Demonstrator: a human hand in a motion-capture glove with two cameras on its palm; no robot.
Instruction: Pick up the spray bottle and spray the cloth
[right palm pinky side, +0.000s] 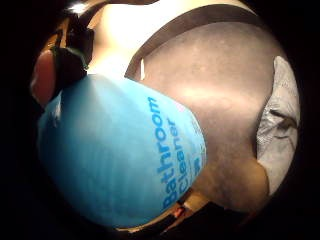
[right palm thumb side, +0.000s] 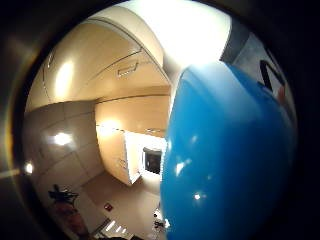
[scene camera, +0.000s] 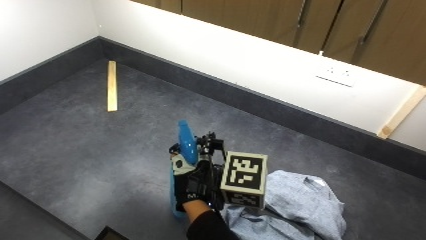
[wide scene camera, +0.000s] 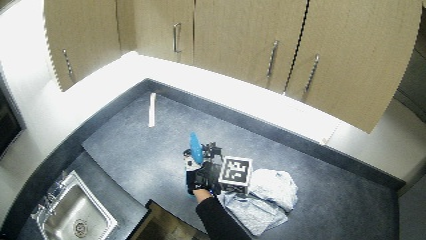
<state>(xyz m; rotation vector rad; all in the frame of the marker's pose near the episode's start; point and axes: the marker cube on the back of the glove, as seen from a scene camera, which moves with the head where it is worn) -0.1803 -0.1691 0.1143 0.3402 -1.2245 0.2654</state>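
My gloved right hand (scene camera: 193, 185) grips a blue spray bottle (scene camera: 186, 142) over the dark grey countertop (scene camera: 100, 150); its nozzle end points up and away from me. Whether its base touches the counter I cannot tell. In the little finger side palm view the spray bottle (right palm pinky side: 120, 160) fills much of the picture and reads "Bathroom Cleaner". It also fills much of the thumb side palm view (right palm thumb side: 225, 150). A crumpled grey-blue cloth (scene camera: 299, 200) lies on the counter just right of the hand, apart from the bottle. The cloth (right palm pinky side: 280, 130) shows beside the bottle in the palm view too.
A loose wooden strip (scene camera: 112, 85) lies on the counter at the far left, near the dark upstand (scene camera: 266, 107) along the wall. Wooden cabinets (wide scene camera: 266, 45) hang above. A steel sink (wide scene camera: 73, 215) sits at the counter's near left end.
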